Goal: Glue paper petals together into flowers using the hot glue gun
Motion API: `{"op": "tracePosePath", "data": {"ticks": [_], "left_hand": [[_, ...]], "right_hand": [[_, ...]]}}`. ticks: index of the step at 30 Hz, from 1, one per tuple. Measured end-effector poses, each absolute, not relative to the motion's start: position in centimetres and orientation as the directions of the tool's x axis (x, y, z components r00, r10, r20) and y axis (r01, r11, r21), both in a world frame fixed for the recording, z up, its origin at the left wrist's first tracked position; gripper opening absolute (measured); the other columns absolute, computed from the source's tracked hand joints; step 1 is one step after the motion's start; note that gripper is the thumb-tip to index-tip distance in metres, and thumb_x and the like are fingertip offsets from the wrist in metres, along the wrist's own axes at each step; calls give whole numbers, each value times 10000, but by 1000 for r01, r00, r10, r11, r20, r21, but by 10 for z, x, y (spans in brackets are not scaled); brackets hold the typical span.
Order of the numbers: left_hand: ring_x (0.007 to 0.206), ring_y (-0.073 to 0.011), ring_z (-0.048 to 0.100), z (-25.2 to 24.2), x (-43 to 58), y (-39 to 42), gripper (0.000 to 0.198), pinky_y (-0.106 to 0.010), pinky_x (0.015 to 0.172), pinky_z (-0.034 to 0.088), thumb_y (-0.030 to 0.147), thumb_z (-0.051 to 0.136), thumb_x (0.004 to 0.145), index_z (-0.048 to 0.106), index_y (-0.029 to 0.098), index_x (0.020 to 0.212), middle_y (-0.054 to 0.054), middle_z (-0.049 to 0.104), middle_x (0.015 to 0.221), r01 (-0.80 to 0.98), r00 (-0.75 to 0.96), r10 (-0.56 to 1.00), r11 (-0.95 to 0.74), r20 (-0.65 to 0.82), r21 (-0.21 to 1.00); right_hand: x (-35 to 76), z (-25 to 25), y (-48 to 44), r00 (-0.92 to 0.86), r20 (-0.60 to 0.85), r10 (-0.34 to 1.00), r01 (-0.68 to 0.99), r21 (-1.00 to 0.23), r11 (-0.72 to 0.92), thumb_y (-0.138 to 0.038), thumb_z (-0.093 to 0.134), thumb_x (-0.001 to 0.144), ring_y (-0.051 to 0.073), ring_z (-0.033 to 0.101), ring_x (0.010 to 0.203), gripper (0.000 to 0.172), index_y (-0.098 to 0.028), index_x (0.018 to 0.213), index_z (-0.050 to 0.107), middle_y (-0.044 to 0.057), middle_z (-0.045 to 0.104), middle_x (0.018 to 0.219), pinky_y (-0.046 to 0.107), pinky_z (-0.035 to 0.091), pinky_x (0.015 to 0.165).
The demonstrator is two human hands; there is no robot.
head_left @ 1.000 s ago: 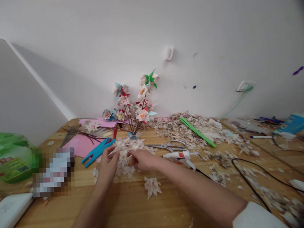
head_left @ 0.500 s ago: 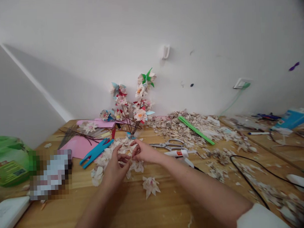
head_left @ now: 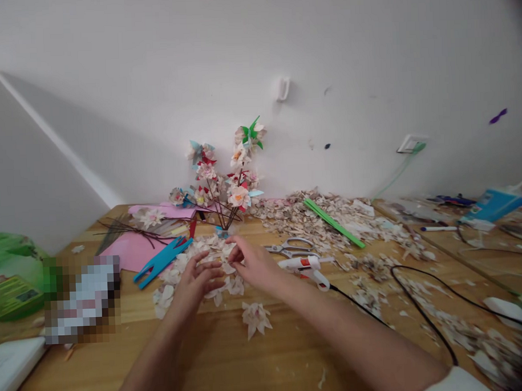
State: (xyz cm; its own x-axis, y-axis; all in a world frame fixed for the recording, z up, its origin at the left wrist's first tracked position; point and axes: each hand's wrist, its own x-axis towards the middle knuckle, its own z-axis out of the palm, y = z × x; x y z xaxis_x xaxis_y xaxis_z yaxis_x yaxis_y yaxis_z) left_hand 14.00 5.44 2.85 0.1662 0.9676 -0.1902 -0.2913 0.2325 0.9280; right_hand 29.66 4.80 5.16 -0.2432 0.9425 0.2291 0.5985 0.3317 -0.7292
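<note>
Both of my hands are over a pile of pale, dried-looking petals point(head_left: 172, 278) at the middle of the wooden table. My left hand point(head_left: 199, 280) has its fingers apart, with nothing visible in them. Just to its right, my right hand point(head_left: 255, 265) has thumb and fingers drawn together at the pile's edge; what they pinch, if anything, is too small to make out. A pale handmade flower point(head_left: 255, 319) lies on the wood below my hands. Behind them, a bunch of petal flowers point(head_left: 239, 196) on thin brown stems stands against the wall.
Scissors point(head_left: 293, 248) and a white glue gun point(head_left: 304, 264) lie right of my right hand. Beyond are scattered petals point(head_left: 287, 211) and a green strip point(head_left: 334, 222). On the left are blue cut strips point(head_left: 163, 261), pink paper point(head_left: 130, 251) and a green bag point(head_left: 22, 275). A black cable point(head_left: 419, 310) curves rightward.
My left hand's fingers have spread and come away from my right hand's fingertips, where the two hands met before. The whole view has shifted slightly.
</note>
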Motion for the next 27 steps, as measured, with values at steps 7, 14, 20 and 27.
{"op": "tracePosePath", "data": {"ticks": [7, 14, 20, 27], "left_hand": [[656, -99, 652, 34, 143, 44, 219, -218, 680, 527, 143, 634, 702, 586, 147, 915, -45, 688, 821, -366, 416, 837, 512, -355, 777], [657, -81, 662, 33, 141, 42, 379, -177, 677, 527, 13, 633, 697, 546, 171, 1030, -22, 709, 799, -408, 403, 851, 497, -338, 766], [698, -104, 668, 33, 143, 39, 356, -217, 706, 536, 57, 633, 716, 547, 176, 1040, -42, 704, 851, -409, 473, 817, 536, -330, 739], [753, -119, 672, 34, 150, 33, 429, -239, 738, 536, 3, 670, 653, 541, 183, 1021, -35, 683, 896, -422, 446, 838, 506, -313, 753]], "right_hand": [[300, 54, 27, -445, 362, 819, 725, -392, 567, -23, 468, 761, 201, 574, 899, 462, -171, 1198, 438, 75, 644, 957, 311, 417, 808], [308, 42, 16, -367, 502, 783, 694, -413, 589, -65, 470, 817, 192, 591, 861, 349, -204, 1137, 470, 47, 653, 910, 305, 439, 786], [315, 29, 8, -335, 642, 690, 697, -324, 640, -68, 422, 844, 202, 610, 839, 280, -207, 1081, 477, 51, 661, 869, 326, 458, 768], [309, 25, 1, -252, 653, 714, 617, -460, 639, -56, 431, 806, 201, 592, 864, 318, -218, 1080, 427, 71, 613, 949, 358, 476, 778]]}}
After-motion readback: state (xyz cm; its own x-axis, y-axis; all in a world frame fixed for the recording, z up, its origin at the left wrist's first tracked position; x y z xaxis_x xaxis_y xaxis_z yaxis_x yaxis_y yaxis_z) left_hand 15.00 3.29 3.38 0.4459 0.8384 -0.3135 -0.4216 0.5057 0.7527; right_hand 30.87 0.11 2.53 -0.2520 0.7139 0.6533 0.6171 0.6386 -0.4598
